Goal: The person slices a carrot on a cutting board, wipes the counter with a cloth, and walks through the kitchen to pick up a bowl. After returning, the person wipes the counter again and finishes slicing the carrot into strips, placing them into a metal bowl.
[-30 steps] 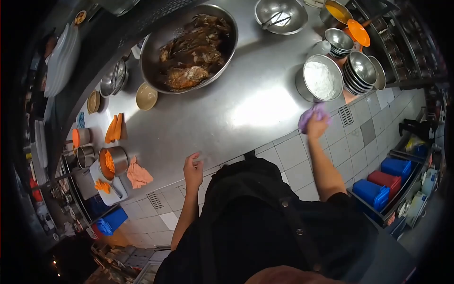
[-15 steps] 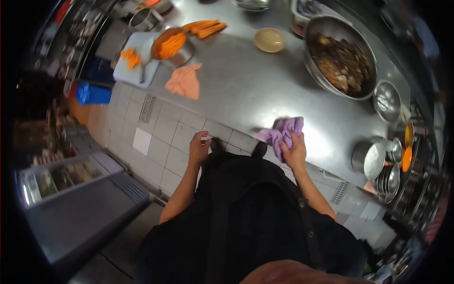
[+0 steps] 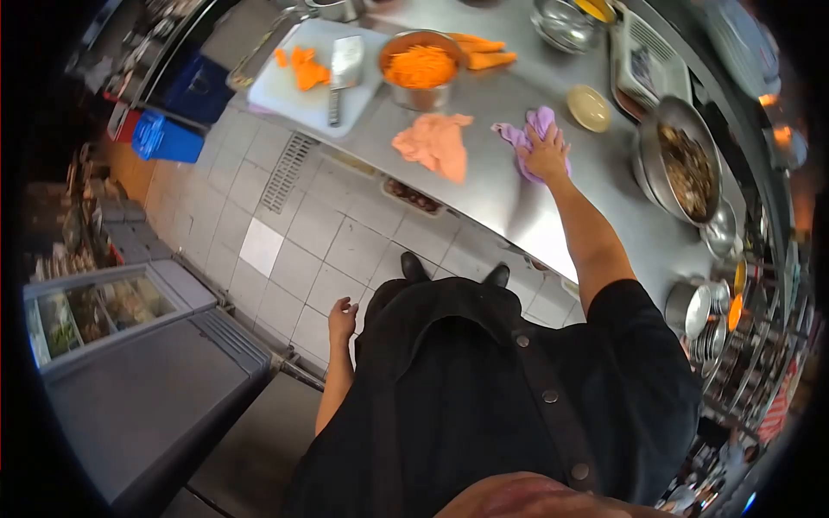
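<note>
My right hand (image 3: 547, 156) lies with spread fingers on a purple cloth (image 3: 537, 125), pressing it against the steel counter (image 3: 509, 194). The cloth is crumpled, and part of it sticks out to the left of the fingers. An orange cloth (image 3: 435, 145) lies flat to the left of it, near the counter's edge. Beyond my right hand is a small yellowish bowl (image 3: 588, 108). My left hand (image 3: 343, 318) hangs over the tiled floor, away from the counter, its fingers loosely curled and apart with nothing between them.
A pot of shredded carrot (image 3: 420, 71), whole carrots (image 3: 484, 52) and a white cutting board (image 3: 289, 91) with a cleaver (image 3: 346, 65) are at the upper left. A large bowl of dark food (image 3: 686, 168) stands right. A glass-topped freezer (image 3: 108, 315) is at lower left.
My right hand has reached forward with the purple cloth, from the counter's edge to farther in, and now lies flat on it. My left hand is lower. The view has shifted.
</note>
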The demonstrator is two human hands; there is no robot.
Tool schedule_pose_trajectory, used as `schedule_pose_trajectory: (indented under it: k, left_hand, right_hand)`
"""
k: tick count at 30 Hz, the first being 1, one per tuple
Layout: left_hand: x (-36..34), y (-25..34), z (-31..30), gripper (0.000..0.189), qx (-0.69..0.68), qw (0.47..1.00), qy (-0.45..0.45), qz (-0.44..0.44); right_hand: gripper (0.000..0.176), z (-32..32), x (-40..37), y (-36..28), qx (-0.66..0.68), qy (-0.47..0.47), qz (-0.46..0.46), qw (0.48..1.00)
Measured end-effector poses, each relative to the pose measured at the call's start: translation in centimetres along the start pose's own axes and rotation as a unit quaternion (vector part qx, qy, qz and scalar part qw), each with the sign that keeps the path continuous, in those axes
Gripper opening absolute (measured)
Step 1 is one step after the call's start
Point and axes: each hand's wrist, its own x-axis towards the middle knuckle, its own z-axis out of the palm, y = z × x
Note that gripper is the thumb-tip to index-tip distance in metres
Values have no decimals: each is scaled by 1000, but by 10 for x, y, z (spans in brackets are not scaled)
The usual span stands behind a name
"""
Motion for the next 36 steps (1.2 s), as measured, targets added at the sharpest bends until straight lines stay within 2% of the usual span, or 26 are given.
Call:
schedule_pose_trajectory:
  k: [3, 5, 6, 7, 9, 10, 11, 12, 13, 14, 15, 16, 17, 19, 20, 22, 23, 26, 27, 28, 29, 30, 31, 33, 34, 36]
  left_hand:
    - [12, -31, -9, 54, -25, 999, -39, -26]
    - [-2, -9, -24, 57, -51, 991, -122, -18]
    - [6, -21, -22, 59, -88, 971, -223, -2]
    - [10, -15, -26, 59, -91, 970, -226, -1]
    - [13, -3, -32, 61, -146, 949, -263, -93]
    - [36, -25, -27, 59, -162, 930, -305, -127]
    - [21, 11, -45, 59, -158, 929, -312, -121]
    - [13, 68, -72, 57, -81, 964, -247, -53]
    - [-18, 104, -105, 55, -2, 984, -178, 20]
    - [-13, 112, -108, 48, -150, 973, -166, 59]
    - [7, 113, -112, 48, -138, 973, -171, 66]
    - [24, 115, -116, 48, -123, 978, -156, 67]
    - [37, 115, -123, 47, -108, 982, -139, 65]
    - [83, 131, -136, 46, -88, 989, -95, 77]
    - [99, 133, -147, 46, -75, 992, -73, 76]
    - [128, 130, -161, 45, -59, 995, -30, 74]
    - [140, 123, -172, 44, -48, 996, -11, 71]
    - [206, 139, -200, 42, -9, 997, 29, 77]
    - [226, 158, -216, 38, -65, 996, 61, 22]
    - [250, 172, -232, 36, -123, 989, 84, 16]
    - [265, 204, -248, 36, -128, 984, 111, 52]
    - [284, 235, -264, 36, -127, 981, 124, 78]
    - [297, 269, -276, 36, -122, 978, 125, 117]
    - [333, 325, -295, 35, -120, 974, 100, 162]
    - [348, 355, -299, 35, -135, 966, 87, 201]
    - [370, 406, -309, 34, -141, 956, 53, 251]
  right_hand:
    - [63, -5, 2, -38, -14, -48, 14, 999]
    - [61, -19, 9, -49, -27, -87, 42, 995]
    - [59, -29, 12, -55, -41, -123, 75, 989]
    - [59, -42, 11, -69, -45, -122, 75, 989]
    - [44, -53, -12, -103, 7, 72, 77, 994]
    - [40, -45, -20, -115, 88, 87, 48, 991]
    - [35, -37, -30, -125, 168, 106, 21, 980]
    - [30, -51, -50, -157, 179, 200, -92, 959]
    - [34, -48, -68, -178, 224, 151, -122, 955]
    - [31, -48, -87, -201, 270, 13, -103, 957]
    - [30, -61, -101, -223, 323, -147, -79, 932]
    - [31, -51, -107, -233, 342, -199, -200, 896]
    - [39, -33, -110, -238, 408, -285, -263, 826]
    - [54, -21, -96, -252, 386, -527, -67, 754]
    - [54, -20, -84, -257, 395, -522, -67, 753]
    - [70, -39, -57, -264, 491, -555, -104, 663]
    - [70, -41, -45, -270, 497, -552, -103, 662]
    - [67, -65, -7, -284, 527, -572, -2, 629]
    - [67, -69, 1, -286, 531, -568, 3, 628]
    - [66, -71, 9, -289, 526, -498, -54, 688]
    - [65, -72, 16, -291, 514, -420, -107, 741]
    - [62, -64, 20, -291, 502, -373, -114, 772]
    - [62, -71, 21, -293, 507, -368, -101, 773]
    - [58, -93, 27, -302, 470, -351, -3, 810]
    - [47, -87, 26, -303, 436, -302, -18, 848]
    - [44, -74, 27, -302, 437, -259, 21, 861]
